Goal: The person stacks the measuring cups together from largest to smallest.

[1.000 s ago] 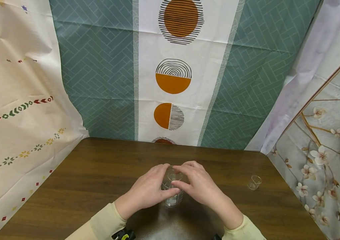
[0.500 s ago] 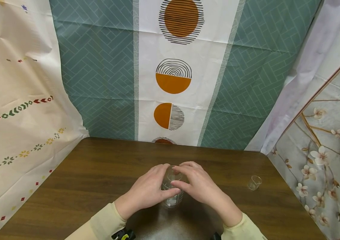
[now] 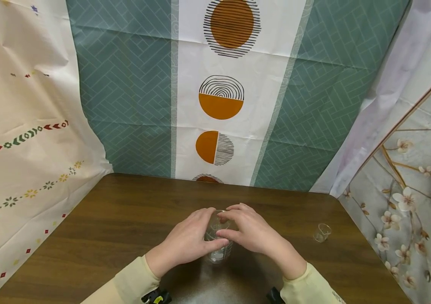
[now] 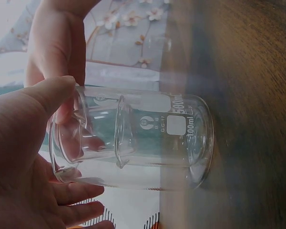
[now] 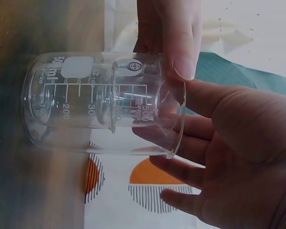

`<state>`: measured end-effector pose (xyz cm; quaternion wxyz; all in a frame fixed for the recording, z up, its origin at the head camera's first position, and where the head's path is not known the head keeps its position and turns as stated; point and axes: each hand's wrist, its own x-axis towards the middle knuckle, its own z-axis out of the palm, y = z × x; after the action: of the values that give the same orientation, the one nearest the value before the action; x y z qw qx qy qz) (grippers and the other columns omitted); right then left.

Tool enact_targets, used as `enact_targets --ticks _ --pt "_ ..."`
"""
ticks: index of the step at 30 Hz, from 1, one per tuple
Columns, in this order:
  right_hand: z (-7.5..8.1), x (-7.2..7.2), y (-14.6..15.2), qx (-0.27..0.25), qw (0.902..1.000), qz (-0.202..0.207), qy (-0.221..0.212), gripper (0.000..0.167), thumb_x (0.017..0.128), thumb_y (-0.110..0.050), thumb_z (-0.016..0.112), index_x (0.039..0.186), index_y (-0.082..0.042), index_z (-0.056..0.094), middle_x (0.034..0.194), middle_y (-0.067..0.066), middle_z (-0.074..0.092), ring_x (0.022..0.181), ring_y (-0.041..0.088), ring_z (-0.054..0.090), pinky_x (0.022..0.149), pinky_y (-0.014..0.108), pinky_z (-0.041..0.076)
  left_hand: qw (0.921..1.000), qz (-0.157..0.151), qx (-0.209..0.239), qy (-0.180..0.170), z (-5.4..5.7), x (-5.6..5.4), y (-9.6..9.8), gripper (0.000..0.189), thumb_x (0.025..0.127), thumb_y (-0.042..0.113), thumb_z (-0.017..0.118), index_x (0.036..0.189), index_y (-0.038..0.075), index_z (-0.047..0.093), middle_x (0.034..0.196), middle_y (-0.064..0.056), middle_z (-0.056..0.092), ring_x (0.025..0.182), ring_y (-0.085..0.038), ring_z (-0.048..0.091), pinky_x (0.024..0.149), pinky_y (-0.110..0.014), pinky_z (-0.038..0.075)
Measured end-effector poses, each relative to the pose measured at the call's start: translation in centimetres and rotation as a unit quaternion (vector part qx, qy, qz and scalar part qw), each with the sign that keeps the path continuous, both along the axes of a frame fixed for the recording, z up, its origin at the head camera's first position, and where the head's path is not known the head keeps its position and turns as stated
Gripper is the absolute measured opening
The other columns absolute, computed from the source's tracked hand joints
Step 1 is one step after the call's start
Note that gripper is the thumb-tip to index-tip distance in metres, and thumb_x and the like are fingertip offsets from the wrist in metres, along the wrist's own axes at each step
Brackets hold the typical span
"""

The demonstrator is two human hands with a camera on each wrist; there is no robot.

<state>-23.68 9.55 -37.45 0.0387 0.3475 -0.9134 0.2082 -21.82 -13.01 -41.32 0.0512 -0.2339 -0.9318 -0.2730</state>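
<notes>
A clear glass 500 ml beaker (image 3: 219, 254) stands upright on the wooden table before me. Nested inside it is a smaller 100 ml beaker (image 4: 176, 125), its white print readable through the outer wall in the left wrist view. My left hand (image 3: 185, 242) grips the large beaker near its rim, thumb across the near side and fingers behind. From the other side, my right hand (image 3: 255, 233) holds the rim between thumb and fingers. Some right fingers show through the glass; whether they reach inside, I cannot tell.
A small glass beaker (image 3: 322, 233) with a pouring lip stands apart at the right of the brown table (image 3: 135, 211). Patterned cloths hang at the back (image 3: 132, 105), the left (image 3: 21, 105) and the right (image 3: 421, 147) of the table.
Hands and nested beakers stay in nearly the same place. My right forearm shifts very slightly, and the head view moves a little.
</notes>
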Motion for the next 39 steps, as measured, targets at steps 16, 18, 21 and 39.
enact_targets --ticks 16,18,21,39 --pt "1.0 -0.6 -0.2 0.048 0.9977 -0.001 -0.049 0.038 0.101 -0.033 0.083 0.13 -0.01 0.08 0.132 0.004 0.077 0.14 0.032 0.058 0.115 0.055 0.048 1.0 -0.001 0.001 -0.003 0.0 0.0 0.1 0.098 0.095 0.071 0.075 0.16 0.003 0.05 0.161 -0.015 0.055 0.148 -0.032 0.053 0.112 -0.057 0.053" --pt "1.1 -0.7 -0.3 0.051 0.9973 0.0 -0.052 0.038 0.101 -0.032 0.083 0.13 -0.009 0.08 0.132 0.005 0.077 0.14 0.032 0.058 0.116 0.055 0.048 1.0 0.0 0.001 -0.004 0.1 0.0 0.1 0.099 0.095 0.072 0.075 0.161 0.002 0.049 0.161 -0.015 0.055 0.148 -0.032 0.053 0.112 -0.057 0.052" --pt "1.2 -0.8 -0.3 0.056 0.9969 0.003 -0.055 0.038 0.101 -0.031 0.083 0.131 -0.009 0.079 0.132 0.005 0.076 0.139 0.032 0.058 0.117 0.055 0.047 1.0 0.0 0.001 -0.005 0.1 0.0 0.1 0.099 0.095 0.072 0.074 0.161 0.003 0.049 0.161 -0.015 0.055 0.148 -0.032 0.053 0.112 -0.057 0.053" --pt "1.9 -1.3 -0.7 0.079 0.9936 0.024 -0.077 0.04 0.101 -0.033 0.083 0.132 -0.008 0.078 0.123 0.0 0.078 0.133 0.027 0.062 0.113 0.052 0.05 1.0 -0.001 0.0 0.007 0.0 0.1 0.1 0.096 0.096 0.072 0.074 0.16 0.004 0.05 0.16 -0.012 0.057 0.147 -0.03 0.054 0.11 -0.057 0.054"
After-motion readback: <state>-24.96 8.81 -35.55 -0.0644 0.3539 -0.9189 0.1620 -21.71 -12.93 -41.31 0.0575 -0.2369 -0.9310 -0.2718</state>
